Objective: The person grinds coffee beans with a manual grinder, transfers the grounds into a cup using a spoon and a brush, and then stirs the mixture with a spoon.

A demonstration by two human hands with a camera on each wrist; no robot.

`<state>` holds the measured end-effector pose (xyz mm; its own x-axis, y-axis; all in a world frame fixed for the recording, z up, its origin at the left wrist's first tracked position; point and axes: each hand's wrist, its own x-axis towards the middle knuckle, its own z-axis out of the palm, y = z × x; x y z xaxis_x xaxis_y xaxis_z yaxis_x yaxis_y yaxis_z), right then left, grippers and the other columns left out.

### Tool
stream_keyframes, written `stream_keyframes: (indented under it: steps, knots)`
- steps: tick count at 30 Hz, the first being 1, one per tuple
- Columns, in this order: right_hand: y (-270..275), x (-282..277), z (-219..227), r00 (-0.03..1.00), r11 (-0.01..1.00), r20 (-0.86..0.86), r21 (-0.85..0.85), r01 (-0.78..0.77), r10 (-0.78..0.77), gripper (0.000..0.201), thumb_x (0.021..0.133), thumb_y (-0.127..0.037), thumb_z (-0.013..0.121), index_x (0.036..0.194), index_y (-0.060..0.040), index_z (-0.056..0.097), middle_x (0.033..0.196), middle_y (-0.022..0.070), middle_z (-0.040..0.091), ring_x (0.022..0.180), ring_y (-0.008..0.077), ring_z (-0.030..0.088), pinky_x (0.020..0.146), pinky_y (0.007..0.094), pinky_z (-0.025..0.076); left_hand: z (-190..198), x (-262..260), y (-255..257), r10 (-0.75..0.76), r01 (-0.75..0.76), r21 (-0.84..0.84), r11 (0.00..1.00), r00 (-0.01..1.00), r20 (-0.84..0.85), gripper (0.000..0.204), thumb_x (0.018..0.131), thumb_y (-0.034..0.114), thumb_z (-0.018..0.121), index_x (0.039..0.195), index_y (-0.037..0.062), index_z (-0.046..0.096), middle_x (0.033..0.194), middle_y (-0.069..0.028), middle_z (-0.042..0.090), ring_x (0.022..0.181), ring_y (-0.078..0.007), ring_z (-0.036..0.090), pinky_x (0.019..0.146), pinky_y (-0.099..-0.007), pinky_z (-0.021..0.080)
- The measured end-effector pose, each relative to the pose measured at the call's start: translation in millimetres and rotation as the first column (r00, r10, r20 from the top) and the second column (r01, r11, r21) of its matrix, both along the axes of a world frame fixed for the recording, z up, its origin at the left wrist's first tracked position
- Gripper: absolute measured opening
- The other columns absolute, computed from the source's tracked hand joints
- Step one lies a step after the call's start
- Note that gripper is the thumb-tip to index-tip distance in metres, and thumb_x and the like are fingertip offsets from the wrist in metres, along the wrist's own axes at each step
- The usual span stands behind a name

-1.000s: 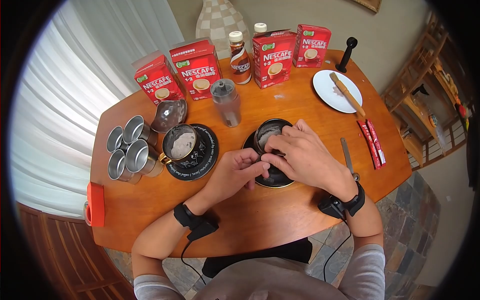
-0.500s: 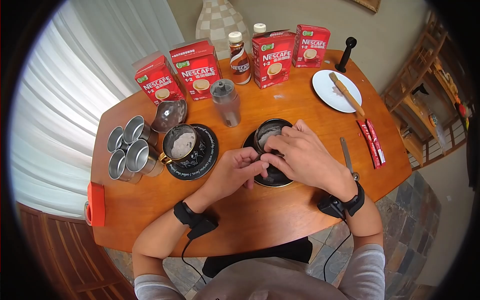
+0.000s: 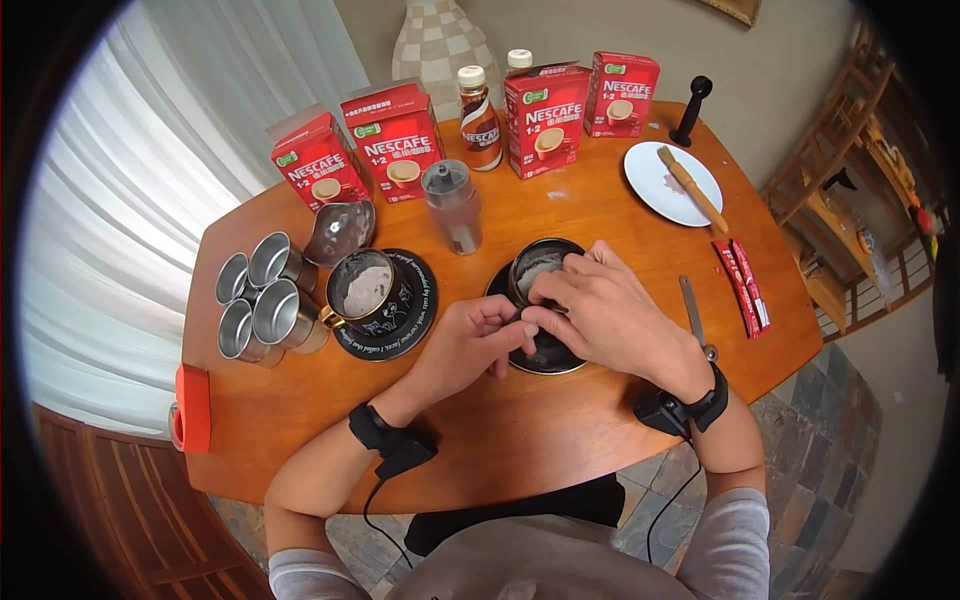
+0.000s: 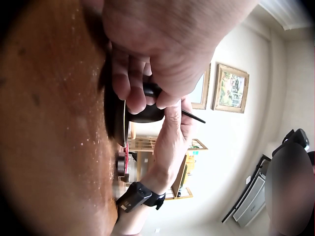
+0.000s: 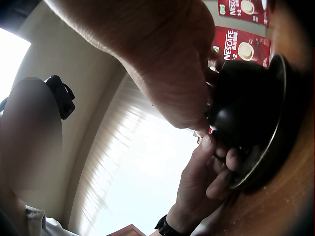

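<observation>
A black cup point(image 5: 246, 103) with greyish powder inside stands on a black saucer point(image 3: 553, 362) in front of the person. The left hand point(image 3: 470, 345) curls its fingers round the cup's handle, low at its near side. Over the rim comes the right hand point(image 3: 608, 312), its fingers bent down into the mouth of the cup. It pinches a thin dark stick point(image 4: 195, 117), whose upper end juts out beyond the fingers in the left wrist view; the lower end is hidden. To the left, a second black cup point(image 3: 362, 285) holds pale powder on a lettered saucer point(image 3: 408, 318).
Several steel cups point(image 3: 280, 312) and a dark bowl point(image 3: 340, 232) lie left. A clear cylinder point(image 3: 452, 205) stands mid-table, red coffee boxes point(image 3: 392, 150) and a bottle point(image 3: 481, 125) behind. Rightward are a white plate point(image 3: 655, 195) with a brush point(image 3: 690, 185), red sachets point(image 3: 745, 285) and a spoon point(image 3: 692, 310).
</observation>
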<state>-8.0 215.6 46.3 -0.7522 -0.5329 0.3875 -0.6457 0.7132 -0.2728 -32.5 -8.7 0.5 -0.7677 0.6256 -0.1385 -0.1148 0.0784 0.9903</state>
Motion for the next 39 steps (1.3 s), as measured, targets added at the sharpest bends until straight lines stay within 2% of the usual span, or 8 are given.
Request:
stream_keyframes:
  steps: [4,10,13,25,28,34,37,39]
  knots:
    - [0,-1,-2,1.0,1.0,-0.021,-0.021,-0.002,0.001,0.018,0.097,-0.026,0.072,0.091,-0.0089,0.07,0.079,0.0079,0.066,0.083,0.0256,0.062,0.081,0.0384,0.04,0,0,0,0.001,-0.001,0.001,1.0,1.0,-0.003,0.016,0.105,0.017,0.066,0.103,0.0014,0.069,0.09,-0.0058,0.075,0.059,-0.0075,0.061,0.055,-0.0204,0.046]
    - [-1,-2,3,0.992,0.98,-0.113,-0.197,0.03,-0.054,0.01,0.094,-0.018,0.074,0.092,-0.0084,0.07,0.079,0.0062,0.066,0.08,0.0254,0.06,0.079,0.0388,0.04,1,0,-1,-0.003,0.003,-0.006,1.0,1.0,0.002,0.016,0.105,0.018,0.066,0.102,0.0018,0.069,0.09,-0.0055,0.075,0.059,-0.0073,0.061,0.055,-0.0206,0.047]
    - [-1,-3,2,0.99,0.969,-0.088,-0.229,0.091,-0.114,0.01,0.095,-0.016,0.073,0.093,-0.0071,0.07,0.079,0.0068,0.066,0.079,0.0263,0.059,0.079,0.0392,0.04,-1,1,1,0.006,-0.006,0.032,0.999,1.0,-0.011,0.02,0.104,0.021,0.07,0.096,0.0035,0.067,0.085,-0.0013,0.073,0.058,-0.0036,0.059,0.051,-0.0205,0.046]
    - [2,-4,5,0.981,0.968,-0.098,-0.205,0.144,-0.167,0.009,0.097,-0.013,0.069,0.092,-0.0053,0.068,0.078,0.0086,0.064,0.078,0.0281,0.057,0.079,0.0399,0.039,7,2,0,0.016,-0.016,-0.044,0.999,1.0,0.005,0.022,0.104,0.023,0.069,0.094,0.0038,0.066,0.085,-0.0006,0.073,0.059,-0.0047,0.063,0.053,-0.0205,0.048]
    - [7,-4,10,0.994,0.974,-0.004,-0.202,0.106,-0.109,0.008,0.097,-0.013,0.069,0.093,-0.0052,0.068,0.079,0.0091,0.063,0.079,0.0286,0.057,0.079,0.0401,0.039,8,2,0,0.014,-0.014,-0.04,0.999,1.0,0.008,0.022,0.104,0.023,0.069,0.094,0.0037,0.066,0.085,-0.0005,0.073,0.06,-0.0049,0.063,0.053,-0.0205,0.048]
    - [6,-6,6,0.992,0.973,-0.061,-0.212,0.092,-0.107,0.009,0.098,-0.014,0.068,0.095,-0.0055,0.068,0.082,0.0088,0.063,0.082,0.0285,0.057,0.08,0.0405,0.038,8,1,0,0.011,-0.01,-0.04,0.999,1.0,0.01,0.023,0.104,0.024,0.069,0.094,0.0038,0.066,0.084,-0.0007,0.073,0.059,-0.0049,0.063,0.053,-0.0207,0.048]
    - [11,-4,14,0.996,0.979,0.067,-0.189,0.077,-0.066,0.011,0.098,-0.016,0.068,0.095,-0.0058,0.068,0.083,0.0078,0.064,0.083,0.0279,0.057,0.081,0.0405,0.038,7,1,-1,0.009,-0.009,-0.029,1.0,1.0,0.007,0.023,0.104,0.023,0.069,0.094,0.0036,0.066,0.084,-0.0009,0.073,0.059,-0.0049,0.063,0.053,-0.0208,0.048]
    - [8,-6,8,0.996,0.977,-0.022,-0.2,0.079,-0.085,0.012,0.099,-0.017,0.067,0.095,-0.006,0.068,0.083,0.0074,0.064,0.083,0.0279,0.057,0.081,0.0403,0.038,6,1,0,0.01,-0.01,-0.018,1.0,1.0,0.004,0.023,0.104,0.023,0.07,0.093,0.0034,0.066,0.084,-0.0011,0.073,0.058,-0.0048,0.062,0.052,-0.0206,0.048]
